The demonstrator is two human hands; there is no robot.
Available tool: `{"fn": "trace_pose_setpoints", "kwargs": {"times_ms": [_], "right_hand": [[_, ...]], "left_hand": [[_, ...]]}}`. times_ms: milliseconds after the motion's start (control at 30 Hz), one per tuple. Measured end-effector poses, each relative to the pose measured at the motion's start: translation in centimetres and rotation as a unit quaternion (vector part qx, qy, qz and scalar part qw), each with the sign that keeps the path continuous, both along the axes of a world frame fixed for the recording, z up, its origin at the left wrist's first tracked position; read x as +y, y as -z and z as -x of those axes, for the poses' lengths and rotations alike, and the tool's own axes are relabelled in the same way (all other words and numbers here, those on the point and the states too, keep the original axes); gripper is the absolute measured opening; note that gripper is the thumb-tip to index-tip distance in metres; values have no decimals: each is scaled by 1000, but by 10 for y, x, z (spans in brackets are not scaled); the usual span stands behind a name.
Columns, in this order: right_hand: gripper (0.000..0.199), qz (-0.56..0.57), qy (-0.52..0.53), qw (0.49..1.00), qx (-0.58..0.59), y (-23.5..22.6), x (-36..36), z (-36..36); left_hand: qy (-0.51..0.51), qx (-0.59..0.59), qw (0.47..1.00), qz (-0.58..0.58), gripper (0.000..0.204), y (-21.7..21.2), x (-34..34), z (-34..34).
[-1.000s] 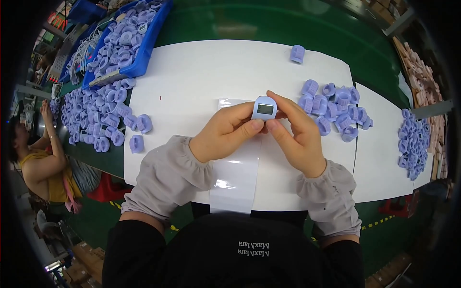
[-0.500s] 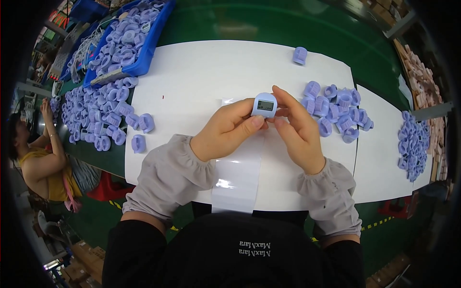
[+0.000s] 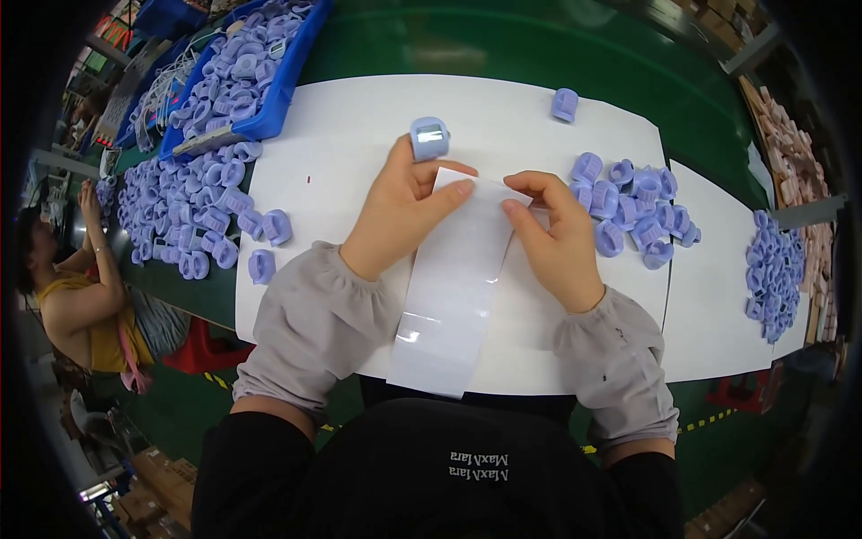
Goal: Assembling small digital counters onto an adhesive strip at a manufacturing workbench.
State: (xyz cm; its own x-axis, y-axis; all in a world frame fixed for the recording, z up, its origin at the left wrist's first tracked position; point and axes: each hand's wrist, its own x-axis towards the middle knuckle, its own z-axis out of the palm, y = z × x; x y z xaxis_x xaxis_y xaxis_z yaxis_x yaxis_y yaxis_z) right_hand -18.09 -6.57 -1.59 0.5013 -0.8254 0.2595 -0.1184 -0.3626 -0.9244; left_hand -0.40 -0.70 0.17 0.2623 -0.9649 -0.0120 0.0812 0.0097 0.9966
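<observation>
A glossy whitish strip of film [image 3: 453, 287] runs from the table's front edge up to my fingers, its far end lifted. My left hand [image 3: 395, 216] pinches the far left corner between thumb and fingers. At the far right corner, the thumb and index finger of my right hand [image 3: 566, 247] close on the same strip. A light-blue finger counter [image 3: 429, 137] with a small display, which glares white, sits on the raised index finger of my left hand. Whether a film piece is being peeled off cannot be made out.
Several lavender ring-shaped housings [image 3: 628, 202] lie right of my hands, with one housing [image 3: 565, 105] apart behind them. More fill a blue bin [image 3: 283, 85] and a heap [image 3: 184, 207] at left; another pile [image 3: 774, 278] is far right. A person [image 3: 85, 296] sits at far left.
The finger counter, held between both hands before, now rides on my left index finger, farther left and away. Both hands have taken hold of the film strip's far end and lifted it.
</observation>
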Motion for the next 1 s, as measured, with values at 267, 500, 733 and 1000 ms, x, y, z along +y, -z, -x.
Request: {"fn": "trace_pose_setpoints", "kwargs": {"times_ms": [267, 500, 733, 1000], "right_hand": [[21, 355, 87, 925, 102, -10, 2, -2], [20, 352, 71, 929, 86, -10, 6, 0], [12, 30, -5, 999, 28, -18, 6, 9], [11, -75, -65, 987, -123, -21, 2, 17]], "left_hand": [[30, 36, 999, -15, 45, 2, 7, 5], [40, -4, 999, 12, 41, 6, 8, 7], [36, -104, 994, 27, 34, 15, 10, 4], [103, -352, 914, 173, 24, 5, 10, 3]]}}
